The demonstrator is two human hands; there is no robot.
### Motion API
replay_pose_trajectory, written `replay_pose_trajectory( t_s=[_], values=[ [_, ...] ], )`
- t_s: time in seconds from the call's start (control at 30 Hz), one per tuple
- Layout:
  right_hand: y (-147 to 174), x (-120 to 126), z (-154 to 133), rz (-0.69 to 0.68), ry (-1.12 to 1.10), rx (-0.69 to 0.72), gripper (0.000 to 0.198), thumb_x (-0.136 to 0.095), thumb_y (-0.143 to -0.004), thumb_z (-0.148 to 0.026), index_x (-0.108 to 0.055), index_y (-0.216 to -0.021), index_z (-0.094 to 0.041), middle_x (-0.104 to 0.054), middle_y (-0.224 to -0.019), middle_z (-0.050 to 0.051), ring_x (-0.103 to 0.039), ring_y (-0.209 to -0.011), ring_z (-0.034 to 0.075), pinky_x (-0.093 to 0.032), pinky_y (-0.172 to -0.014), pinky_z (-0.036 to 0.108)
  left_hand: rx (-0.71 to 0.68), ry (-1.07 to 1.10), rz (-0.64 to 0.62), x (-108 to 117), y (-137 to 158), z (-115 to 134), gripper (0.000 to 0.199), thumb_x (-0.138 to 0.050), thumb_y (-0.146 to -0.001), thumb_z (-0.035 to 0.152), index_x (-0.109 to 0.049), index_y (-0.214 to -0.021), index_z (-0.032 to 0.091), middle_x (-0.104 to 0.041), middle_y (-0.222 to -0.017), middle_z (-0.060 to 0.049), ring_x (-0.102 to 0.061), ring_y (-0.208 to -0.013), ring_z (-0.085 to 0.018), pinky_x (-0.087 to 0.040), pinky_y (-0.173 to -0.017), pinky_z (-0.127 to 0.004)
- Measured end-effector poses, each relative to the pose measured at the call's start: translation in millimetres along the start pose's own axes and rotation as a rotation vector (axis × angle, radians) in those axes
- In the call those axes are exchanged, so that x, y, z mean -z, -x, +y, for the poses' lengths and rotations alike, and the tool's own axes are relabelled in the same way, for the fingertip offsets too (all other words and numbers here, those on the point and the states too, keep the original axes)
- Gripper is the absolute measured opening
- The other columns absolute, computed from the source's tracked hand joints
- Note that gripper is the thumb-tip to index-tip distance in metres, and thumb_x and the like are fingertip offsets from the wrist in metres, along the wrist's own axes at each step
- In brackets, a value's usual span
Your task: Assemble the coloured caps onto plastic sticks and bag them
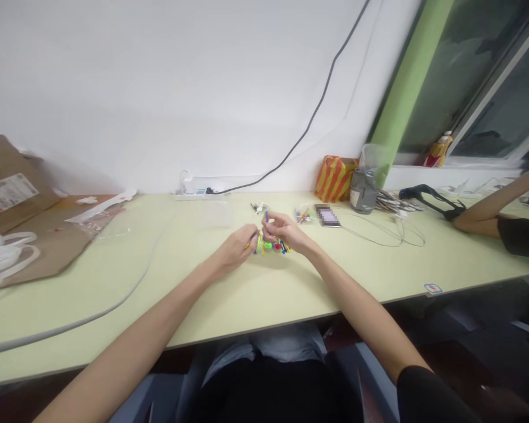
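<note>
Just above the table, in the middle of the view, is a cluster of small colourful plastic pieces (268,246), green, yellow, blue and red, built from thin rods and round parts. At its left end my left hand (235,247) is closed, its fingertips pressed together around the cluster's edge. My right hand (286,230) reaches over the cluster from the right and pinches a small blue-purple rod (267,217). Behind my hands lie some dark and white small parts (259,207). A few more coloured pieces (303,216) lie right of my right hand.
A phone (327,215) and a striped bag (335,179) stand or lie to the right, near a grey pouch (362,189) and thin cables. Brown packaging (17,188) fills the left. A power strip (191,194) sits by the wall. Another person's arm (498,205) rests far right.
</note>
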State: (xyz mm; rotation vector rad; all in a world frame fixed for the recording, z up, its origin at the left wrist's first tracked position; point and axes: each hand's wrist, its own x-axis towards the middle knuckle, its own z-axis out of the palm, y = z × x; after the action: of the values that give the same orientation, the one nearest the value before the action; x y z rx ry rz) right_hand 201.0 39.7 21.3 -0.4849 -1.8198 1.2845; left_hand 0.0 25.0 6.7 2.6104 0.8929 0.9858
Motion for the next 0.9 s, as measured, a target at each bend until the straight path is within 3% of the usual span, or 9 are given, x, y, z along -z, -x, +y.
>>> replay_pose_trajectory(
  t_s=[0.1, 0.2, 0.3, 0.4, 0.57, 0.9],
  values=[
    [4.0, 31.1, -1.7, 0.132, 0.081, -0.054, 0.037, -0.067, -0.084, -0.053, -0.046, -0.087, -0.022, -0.056, -0.054, -0.005, -0.046, -0.043, 0.009, -0.038, -0.046, 0.021, 0.007, -0.037, 0.015, 0.7, 1.4, -3.1, 0.017, -0.038, -0.100, 0.028, -0.048, -0.089, 0.020, -0.053, -0.082, -0.001, -0.049, -0.072, -0.015, -0.041, -0.069, -0.029],
    [13.1, 67.0, 1.6, 0.285, 0.348, -0.233, 0.034, -0.064, -0.086, -0.050, -0.051, -0.081, -0.020, -0.067, -0.061, 0.002, -0.048, -0.038, 0.008, -0.031, -0.037, 0.018, 0.043, -0.060, 0.066, 5.5, 3.2, -11.7, 0.016, -0.042, -0.100, 0.032, -0.050, -0.091, 0.020, -0.054, -0.083, -0.001, -0.050, -0.073, -0.015, -0.041, -0.070, -0.029],
    [26.8, 98.9, 10.3, 0.309, 0.600, -0.458, 0.031, -0.064, -0.087, -0.042, -0.053, -0.073, -0.017, -0.071, -0.064, 0.006, -0.054, -0.039, 0.009, -0.025, -0.034, 0.017, 0.067, -0.078, 0.101, 8.9, 3.9, -18.8, 0.017, -0.045, -0.099, 0.035, -0.050, -0.091, 0.021, -0.053, -0.083, -0.001, -0.050, -0.073, -0.014, -0.041, -0.070, -0.028],
    [40.7, 118.9, 20.4, 0.246, 0.794, -0.625, 0.029, -0.062, -0.088, -0.034, -0.055, -0.066, -0.016, -0.070, -0.059, 0.006, -0.057, -0.039, 0.010, -0.033, -0.038, 0.018, 0.072, -0.094, 0.091, 7.6, 3.0, -21.0, 0.020, -0.048, -0.098, 0.039, -0.051, -0.091, 0.021, -0.054, -0.081, 0.000, -0.050, -0.071, -0.014, -0.041, -0.068, -0.028],
    [51.1, 123.8, 27.6, 0.186, 0.962, -0.737, 0.030, -0.060, -0.091, -0.030, -0.056, -0.063, -0.017, -0.064, -0.047, 0.003, -0.061, -0.042, 0.013, -0.049, -0.054, 0.021, 0.059, -0.082, 0.057, 1.8, 0.8, -18.6, 0.024, -0.050, -0.097, 0.044, -0.053, -0.092, 0.020, -0.056, -0.081, -0.001, -0.052, -0.071, -0.015, -0.043, -0.068, -0.029],
    [58.9, 122.0, 23.3, 0.116, 0.753, -0.760, 0.020, -0.066, -0.087, -0.022, -0.053, -0.074, -0.017, -0.065, -0.053, 0.002, -0.058, -0.039, 0.011, -0.042, -0.042, 0.020, 0.048, -0.084, 0.056, 1.9, 0.6, -20.4, 0.024, -0.052, -0.096, 0.044, -0.054, -0.091, 0.020, -0.058, -0.080, -0.001, -0.053, -0.070, -0.015, -0.043, -0.066, -0.029]
  ],
)
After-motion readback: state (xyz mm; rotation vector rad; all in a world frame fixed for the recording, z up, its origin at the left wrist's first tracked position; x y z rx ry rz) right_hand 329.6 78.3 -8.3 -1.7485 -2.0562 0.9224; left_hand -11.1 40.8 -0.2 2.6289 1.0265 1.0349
